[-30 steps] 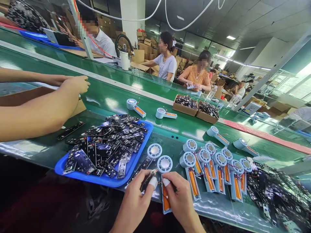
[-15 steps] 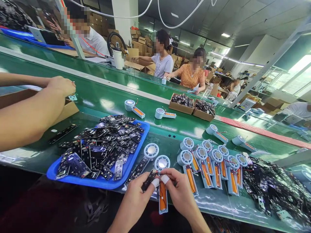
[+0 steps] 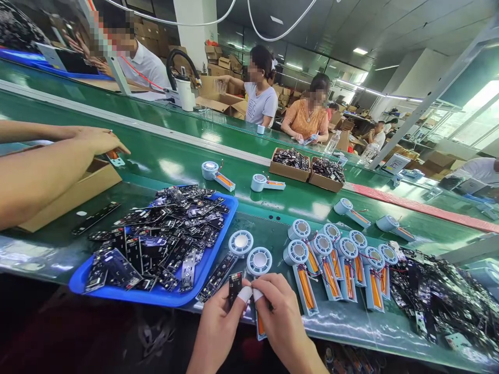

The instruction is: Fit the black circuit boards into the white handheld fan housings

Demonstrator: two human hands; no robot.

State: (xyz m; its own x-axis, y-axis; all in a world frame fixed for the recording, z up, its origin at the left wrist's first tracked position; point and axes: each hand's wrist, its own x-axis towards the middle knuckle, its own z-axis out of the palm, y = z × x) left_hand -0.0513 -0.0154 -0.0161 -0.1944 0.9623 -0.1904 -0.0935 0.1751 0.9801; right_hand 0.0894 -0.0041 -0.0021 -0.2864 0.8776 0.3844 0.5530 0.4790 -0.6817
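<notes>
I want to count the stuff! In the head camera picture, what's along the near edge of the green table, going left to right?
Blue tray of black circuit boards → left hand → right hand → row of blue fan units → loose pile of boards.

Both hands' fingers (image 3: pixel 245 295) hide most of the orange-cored unit's (image 3: pixel 260 326) handle.

Both forearms come into view from the 6 o'clock edge, bare, with no sleeve, watch or bracelet showing on either. The left hand (image 3: pixel 218 324) wears no glove; its thumb tip is wrapped in a white finger cot (or a band of white tape, too small to tell). The right hand (image 3: pixel 278 319) is ungloved too, with the same white wrap on the thumb tip, just at 3 o'clock of the other one. No rings show on the fingers in view.
</notes>
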